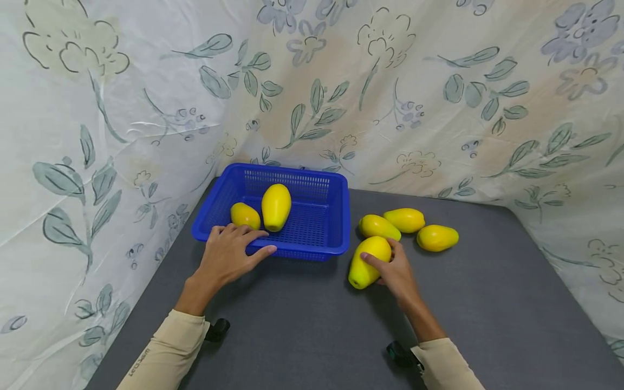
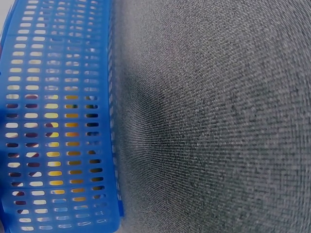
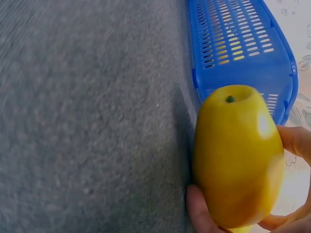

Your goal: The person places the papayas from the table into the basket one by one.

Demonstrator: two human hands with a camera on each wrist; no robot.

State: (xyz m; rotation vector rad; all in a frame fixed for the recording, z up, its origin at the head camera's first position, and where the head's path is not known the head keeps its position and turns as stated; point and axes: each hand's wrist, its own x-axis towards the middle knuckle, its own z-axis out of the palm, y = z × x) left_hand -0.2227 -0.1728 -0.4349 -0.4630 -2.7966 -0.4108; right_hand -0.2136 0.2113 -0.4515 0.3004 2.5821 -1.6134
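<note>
Six yellow fruits (image 1: 369, 264), one blue basket (image 1: 307, 251), two hands (image 1: 231, 253)
Two fruits are in the basket, one is in the right hand (image 1: 398, 270), and three more lie on the single desk (image 1: 302, 325).

Basket (image 1: 317, 222) on table (image 1: 302, 325); two fruits (image 1: 276, 206) inside, four fruits (image 1: 437, 238) to right.
</note>
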